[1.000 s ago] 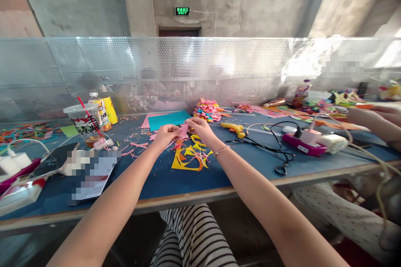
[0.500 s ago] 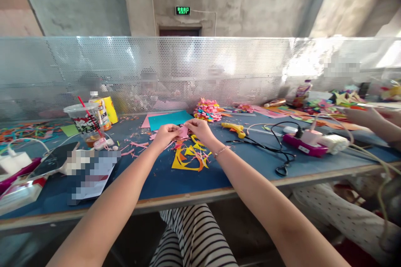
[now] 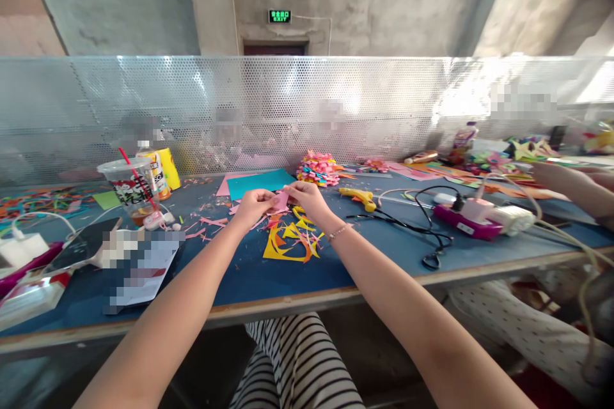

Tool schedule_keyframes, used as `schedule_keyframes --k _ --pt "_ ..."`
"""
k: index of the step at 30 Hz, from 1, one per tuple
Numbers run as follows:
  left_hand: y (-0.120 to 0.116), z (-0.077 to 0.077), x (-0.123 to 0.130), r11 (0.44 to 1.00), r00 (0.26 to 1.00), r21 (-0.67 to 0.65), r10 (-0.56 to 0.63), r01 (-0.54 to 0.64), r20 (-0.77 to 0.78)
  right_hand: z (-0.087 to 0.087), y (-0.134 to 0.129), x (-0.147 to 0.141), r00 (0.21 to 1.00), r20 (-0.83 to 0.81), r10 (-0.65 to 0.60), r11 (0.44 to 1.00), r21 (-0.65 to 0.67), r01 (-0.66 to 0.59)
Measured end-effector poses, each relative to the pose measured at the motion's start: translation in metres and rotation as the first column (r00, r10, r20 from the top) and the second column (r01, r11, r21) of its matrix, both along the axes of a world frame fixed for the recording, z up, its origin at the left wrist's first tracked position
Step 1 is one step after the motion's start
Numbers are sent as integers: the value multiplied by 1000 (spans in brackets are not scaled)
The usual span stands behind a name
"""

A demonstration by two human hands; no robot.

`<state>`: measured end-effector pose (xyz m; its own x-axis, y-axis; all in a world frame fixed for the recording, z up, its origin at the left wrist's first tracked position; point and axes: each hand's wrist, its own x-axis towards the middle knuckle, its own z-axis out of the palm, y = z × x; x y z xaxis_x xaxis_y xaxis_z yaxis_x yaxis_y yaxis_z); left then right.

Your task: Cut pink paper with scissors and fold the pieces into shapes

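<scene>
A small pink paper piece [image 3: 281, 202] is pinched between my two hands above the blue table. My left hand [image 3: 258, 206] grips its left side with closed fingers. On the other side, my right hand [image 3: 306, 197] holds it between thumb and fingers, a thin bracelet on that wrist. Yellow paper scraps [image 3: 283, 254] lie just below the hands, among pink and orange strips. Behind them rests a teal sheet [image 3: 259, 183] partly over pink paper. A pink pile of folded paper [image 3: 317, 169] stands just beyond my right hand.
A yellow glue gun [image 3: 363, 198], black cable [image 3: 407, 225] and purple power strip [image 3: 465, 223] lie to the right. On the left are a plastic cup [image 3: 129, 188], a bottle [image 3: 162, 179] and a phone [image 3: 148, 271]. Another person's arm [image 3: 575, 188] reaches in at far right.
My hands have hardly moved; the pink paper between them is tilted slightly differently. At far right, the other person's hand has shifted a little, and the orange item near it no longer shows.
</scene>
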<state>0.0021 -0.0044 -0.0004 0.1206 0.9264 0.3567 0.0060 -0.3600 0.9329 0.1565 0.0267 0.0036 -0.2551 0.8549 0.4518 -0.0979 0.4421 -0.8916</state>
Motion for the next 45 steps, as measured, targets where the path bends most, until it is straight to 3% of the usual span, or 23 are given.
schedule_keyframes --k 6,20,23,28,32,39,45 --pt "2 -2 1 1000 1000 -21 -5 6 19 -4 0 -1 997 66 35 999 19 -36" --pt "2 -5 3 1000 1000 -1 -15 15 -12 1 -6 -1 978 174 -111 982 171 81" --pt "3 -7 2 999 999 40 -10 12 -34 -3 -3 0 984 168 -59 988 150 34" --pt "9 -9 -1 991 995 125 59 -49 -80 -6 0 -1 991 30 129 992 -17 -129" --pt "8 -8 -1 990 994 128 66 -54 -85 -6 0 -2 982 -2 187 980 -70 -186" --pt "2 -4 1 1000 999 -8 -13 13 -40 -7 1 -4 987 157 -26 988 155 2" --pt "2 -1 -1 995 999 -97 -21 17 -48 -3 6 0 984 126 -130 980 168 108"
